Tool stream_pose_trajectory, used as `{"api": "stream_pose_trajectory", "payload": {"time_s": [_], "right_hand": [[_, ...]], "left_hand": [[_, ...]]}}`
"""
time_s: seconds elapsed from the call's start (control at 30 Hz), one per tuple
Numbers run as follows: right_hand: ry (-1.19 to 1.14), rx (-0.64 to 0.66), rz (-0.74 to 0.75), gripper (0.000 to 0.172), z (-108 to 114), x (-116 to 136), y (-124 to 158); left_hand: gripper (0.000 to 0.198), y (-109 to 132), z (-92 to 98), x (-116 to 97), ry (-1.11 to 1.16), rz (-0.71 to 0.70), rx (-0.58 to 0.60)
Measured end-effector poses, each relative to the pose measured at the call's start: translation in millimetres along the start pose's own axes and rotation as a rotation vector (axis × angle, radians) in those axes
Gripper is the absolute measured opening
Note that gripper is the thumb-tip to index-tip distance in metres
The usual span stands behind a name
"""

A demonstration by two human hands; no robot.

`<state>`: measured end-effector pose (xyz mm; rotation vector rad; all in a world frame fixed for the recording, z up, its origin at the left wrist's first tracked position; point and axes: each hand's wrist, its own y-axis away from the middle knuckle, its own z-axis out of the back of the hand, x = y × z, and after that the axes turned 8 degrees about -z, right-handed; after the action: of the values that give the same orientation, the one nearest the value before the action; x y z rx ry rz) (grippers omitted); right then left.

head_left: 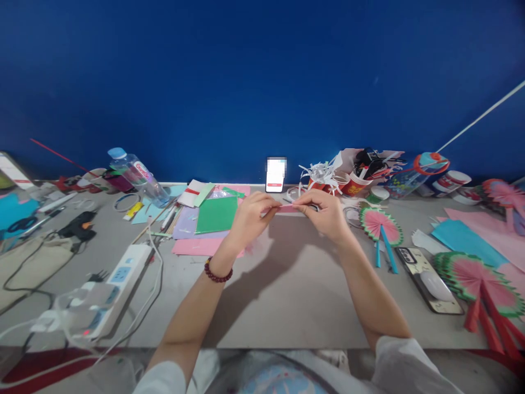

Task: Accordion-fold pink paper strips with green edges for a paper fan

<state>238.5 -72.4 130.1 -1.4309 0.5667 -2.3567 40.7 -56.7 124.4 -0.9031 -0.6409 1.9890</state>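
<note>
Between my two hands a thin strip of pink paper (287, 208) is stretched level above the table. My left hand (254, 214) pinches its left end, with a dark red bead bracelet on that wrist. Pinching the right end is my right hand (322, 212). A green sheet (217, 214) lies on other papers just left of my left hand. Behind the strip, a lit phone (275, 175) stands upright near the blue wall. A round pink and green paper fan (381, 226) lies to the right of my right hand.
Paper cups (356, 185) holding shredded paper and tools stand at the back right. A white power strip (121, 284) with cables lies at left. A tilted plastic bottle (141, 175) stands behind it. At right are a patterned phone (429, 282) and more paper fans (479, 279).
</note>
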Motion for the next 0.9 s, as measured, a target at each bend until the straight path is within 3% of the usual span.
{"api": "stream_pose_trajectory", "payload": {"time_s": [0.13, 0.33, 0.47, 0.67, 0.9], "right_hand": [[0.014, 0.015, 0.015, 0.009, -5.6, 11.0, 5.1], [-0.281, 0.146, -0.264, 0.021, 2.1, 13.8, 6.9], [-0.403, 0.255, -0.343, 0.021, 6.8, 12.3, 5.0], [-0.397, 0.176, -0.227, 0.017, -2.5, 15.2, 4.6], [-0.328, 0.061, -0.077, 0.009, -5.7, 16.2, 7.1]], "left_hand": [[0.011, -1.4, -2.9, -3.4, 0.020, -0.093, -0.071], [0.009, -3.2, -1.3, -3.6, 0.086, -0.125, -0.138], [0.007, -3.2, -0.5, -4.7, 0.166, -0.096, -0.178], [0.004, -1.4, -1.9, -12.7, 0.207, -0.025, -0.168], [0.003, -3.6, -0.9, -15.4, 0.179, -0.141, -0.171]]}}
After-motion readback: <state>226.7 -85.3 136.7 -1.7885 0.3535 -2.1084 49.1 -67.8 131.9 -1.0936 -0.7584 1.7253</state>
